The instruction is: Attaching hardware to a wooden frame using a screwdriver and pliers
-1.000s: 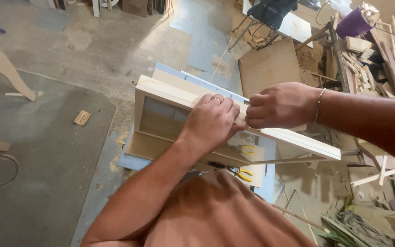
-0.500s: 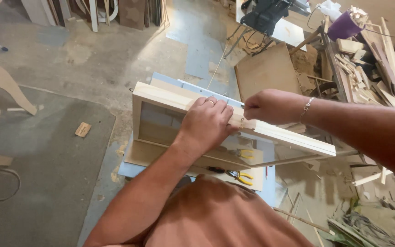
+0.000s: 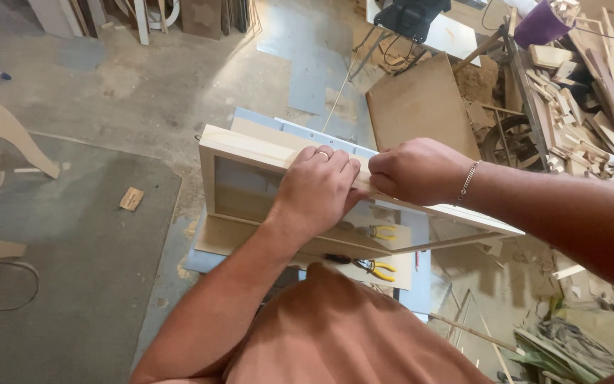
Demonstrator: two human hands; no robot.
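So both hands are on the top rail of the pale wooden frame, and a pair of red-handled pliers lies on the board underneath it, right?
Not quite: the pliers have yellow handles, not red. The head view shows them on the board below the pale wooden frame, with the left hand and right hand both on its top rail.

Pale wooden frame [image 3: 250, 146], yellow-handled pliers [image 3: 372, 267], purple cup [image 3: 540, 25], grey floor [image 3: 72, 256].
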